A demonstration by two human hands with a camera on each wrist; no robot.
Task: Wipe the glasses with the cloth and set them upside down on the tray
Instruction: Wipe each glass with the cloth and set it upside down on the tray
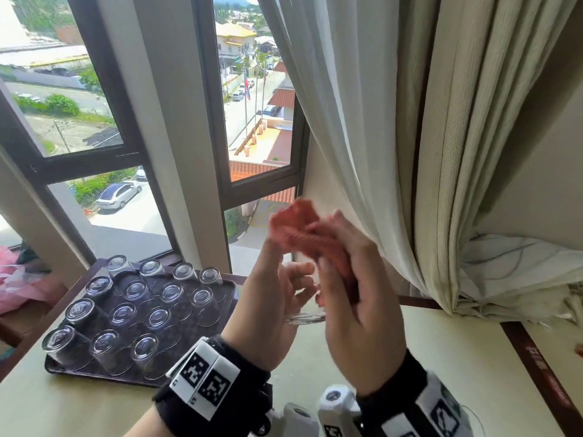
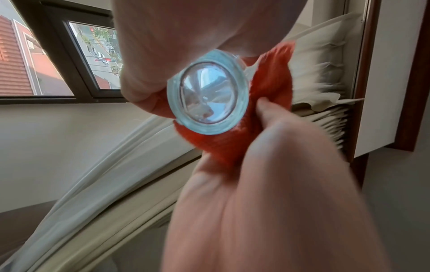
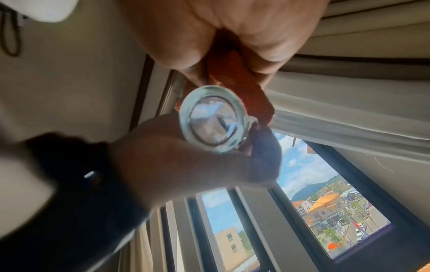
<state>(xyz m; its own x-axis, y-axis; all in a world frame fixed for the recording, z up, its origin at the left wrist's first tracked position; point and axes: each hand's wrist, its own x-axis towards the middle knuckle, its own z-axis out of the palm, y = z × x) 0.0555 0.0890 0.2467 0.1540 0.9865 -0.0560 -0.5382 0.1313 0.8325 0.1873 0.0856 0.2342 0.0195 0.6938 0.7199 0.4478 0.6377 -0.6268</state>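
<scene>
I hold a clear glass (image 1: 305, 317) upright in the air over the table, its thick base toward me. My left hand (image 1: 284, 282) grips its side, fingers curled round it. My right hand (image 1: 344, 279) clutches a bunched orange cloth (image 1: 299, 228) and presses it on the glass's upper part and right side. The left wrist view shows the round base (image 2: 207, 99) with the cloth (image 2: 267, 88) wrapped behind it. The right wrist view shows the same glass (image 3: 211, 119) and cloth (image 3: 232, 77). A dark tray (image 1: 94, 375) at the left holds several glasses (image 1: 157, 316) upside down in rows.
A pale curtain (image 1: 410, 152) hangs close behind my right hand, bunched onto the cream table (image 1: 441, 357). The window frame (image 1: 214, 121) stands just behind the tray. Pink bags (image 1: 25, 279) lie at the far left. A dark wooden strip (image 1: 536, 367) crosses the table on the right.
</scene>
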